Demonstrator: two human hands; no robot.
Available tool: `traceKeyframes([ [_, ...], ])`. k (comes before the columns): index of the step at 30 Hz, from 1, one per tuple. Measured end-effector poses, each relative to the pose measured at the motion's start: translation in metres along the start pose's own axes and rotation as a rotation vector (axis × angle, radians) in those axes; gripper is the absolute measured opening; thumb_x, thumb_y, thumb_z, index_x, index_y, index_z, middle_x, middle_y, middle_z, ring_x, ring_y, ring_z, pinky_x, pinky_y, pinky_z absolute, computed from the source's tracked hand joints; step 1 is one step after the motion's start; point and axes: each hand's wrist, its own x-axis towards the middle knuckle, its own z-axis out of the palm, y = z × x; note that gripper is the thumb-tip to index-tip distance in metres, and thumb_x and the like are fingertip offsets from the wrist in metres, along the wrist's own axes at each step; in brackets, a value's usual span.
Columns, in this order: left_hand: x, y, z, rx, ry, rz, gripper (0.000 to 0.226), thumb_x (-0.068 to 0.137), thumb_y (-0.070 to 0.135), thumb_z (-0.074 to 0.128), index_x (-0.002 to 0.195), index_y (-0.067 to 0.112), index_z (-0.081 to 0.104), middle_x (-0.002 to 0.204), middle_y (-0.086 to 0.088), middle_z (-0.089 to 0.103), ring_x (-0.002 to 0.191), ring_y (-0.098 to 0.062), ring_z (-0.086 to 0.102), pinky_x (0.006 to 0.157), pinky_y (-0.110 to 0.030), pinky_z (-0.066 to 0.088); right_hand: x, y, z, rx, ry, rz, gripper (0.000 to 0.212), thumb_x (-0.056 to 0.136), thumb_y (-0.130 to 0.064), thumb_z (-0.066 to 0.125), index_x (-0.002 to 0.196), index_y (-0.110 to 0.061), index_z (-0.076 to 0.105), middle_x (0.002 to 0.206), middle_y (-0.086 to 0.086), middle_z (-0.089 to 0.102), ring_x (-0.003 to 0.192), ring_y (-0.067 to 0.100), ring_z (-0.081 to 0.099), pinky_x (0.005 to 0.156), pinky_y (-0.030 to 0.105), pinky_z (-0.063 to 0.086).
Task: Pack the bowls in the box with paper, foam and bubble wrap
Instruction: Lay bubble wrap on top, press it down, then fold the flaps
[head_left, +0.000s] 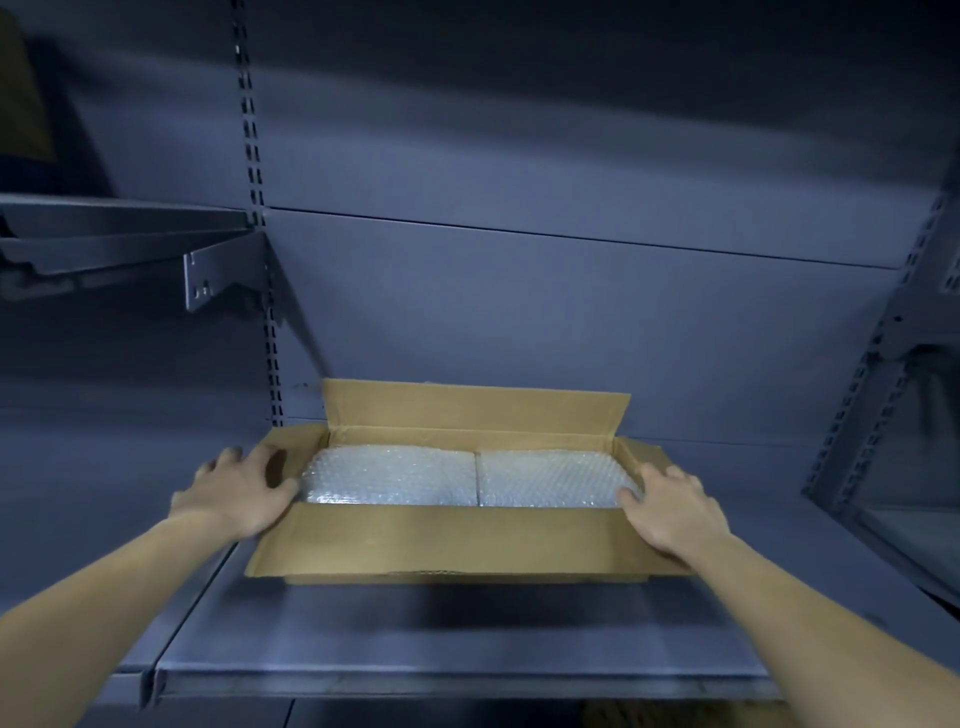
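Note:
An open cardboard box (447, 540) stands on a grey metal shelf (415, 649). Its back flap stands up and its front flap hangs outward. Inside lie two bubble-wrapped bundles side by side, the left bundle (389, 475) and the right bundle (550, 478); what they wrap is hidden. My left hand (239, 491) rests on the box's left side flap, thumb at the box's inner edge. My right hand (670, 506) rests on the right side flap, thumb touching the right bundle's corner. No paper or foam shows.
The shelf's front lip (441, 683) runs below my forearms. A higher shelf with a bracket (208, 270) juts out at upper left. A slotted upright (260, 260) climbs the back panel. Another shelving unit (898, 441) stands at the right.

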Motion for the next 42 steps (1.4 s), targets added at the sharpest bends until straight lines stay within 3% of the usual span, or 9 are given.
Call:
traceKeyframes([
  [4,0.0,0.002,0.002,-0.026,-0.008,0.007,0.064,0.092,0.06,0.044,0.149,0.037,0.029,0.152,-0.014,0.03,0.132,-0.041,0.04,0.105,-0.046,0.041,0.003,0.005,0.004,0.021,-0.03,0.095,0.055,0.096,-0.056,0.031,0.143,-0.027,0.036,0.152,0.012,0.033,0.141,0.035,0.027,0.109,0.049,0.032],
  [12,-0.016,0.013,0.001,0.211,0.254,0.204,0.055,0.09,0.053,0.046,0.141,0.034,0.043,0.149,0.0,0.037,0.126,-0.039,0.034,0.102,-0.048,0.036,0.017,0.013,0.009,0.207,-0.124,0.269,0.084,0.083,-0.076,0.028,0.154,-0.039,0.005,0.156,0.013,0.022,0.137,0.045,0.031,0.108,0.056,0.034],
  [16,-0.027,0.03,-0.006,0.299,0.322,0.326,0.062,0.081,0.054,0.034,0.137,0.033,0.048,0.14,-0.003,0.048,0.127,-0.042,0.033,0.101,-0.052,0.037,0.013,0.013,0.006,0.24,-0.142,0.276,0.086,0.083,-0.077,0.032,0.155,-0.036,0.008,0.157,0.011,0.018,0.139,0.043,0.028,0.109,0.054,0.033],
  [25,-0.043,0.07,-0.002,0.39,0.316,0.362,0.06,0.09,0.046,0.042,0.147,0.033,0.028,0.15,0.0,0.033,0.133,-0.043,0.027,0.095,-0.042,0.046,0.003,0.007,0.0,0.077,-0.044,0.255,0.071,0.09,-0.069,0.035,0.149,-0.031,0.027,0.152,0.007,0.025,0.133,0.039,0.033,0.103,0.049,0.032],
  [29,-0.032,0.057,-0.015,0.009,0.363,0.34,0.061,0.085,0.019,0.06,0.141,0.028,0.038,0.15,-0.005,0.027,0.124,-0.041,0.041,0.084,-0.047,0.053,0.004,0.006,0.002,0.072,-0.036,0.248,0.066,0.091,-0.064,0.034,0.148,-0.032,0.029,0.151,0.007,0.026,0.131,0.04,0.034,0.103,0.049,0.032],
  [32,-0.021,0.038,-0.032,-0.287,0.311,0.175,0.074,0.085,0.004,0.058,0.15,0.022,0.029,0.14,-0.021,0.043,0.1,-0.039,0.059,0.079,-0.04,0.051,0.006,0.008,0.003,0.064,-0.028,0.246,0.061,0.092,-0.06,0.034,0.147,-0.032,0.03,0.149,0.007,0.027,0.129,0.04,0.035,0.102,0.049,0.033],
  [34,-0.021,0.03,-0.034,-0.368,0.271,0.1,0.072,0.089,0.006,0.054,0.153,0.017,0.024,0.132,-0.025,0.054,0.078,-0.031,0.062,0.063,-0.033,0.048,0.006,0.008,0.004,0.068,-0.029,0.243,0.06,0.093,-0.058,0.034,0.146,-0.032,0.031,0.148,0.007,0.028,0.129,0.039,0.035,0.101,0.049,0.034],
  [37,-0.028,0.033,-0.03,-0.453,0.322,0.117,0.068,0.09,0.003,0.051,0.153,0.013,0.027,0.137,-0.02,0.053,0.088,-0.032,0.061,0.068,-0.032,0.044,0.005,0.008,0.005,0.075,-0.031,0.244,0.06,0.093,-0.059,0.033,0.147,-0.032,0.029,0.149,0.007,0.027,0.129,0.039,0.035,0.101,0.05,0.033],
  [42,-0.034,0.041,-0.017,-0.451,0.34,0.176,0.061,0.09,0.001,0.046,0.148,0.016,0.037,0.1,-0.013,0.063,0.067,-0.021,0.06,0.058,-0.03,0.042,0.0,0.004,-0.001,-0.004,-0.03,0.206,0.057,0.095,-0.056,0.033,0.146,-0.03,0.032,0.152,0.007,0.025,0.137,0.037,0.027,0.108,0.055,0.029],
])
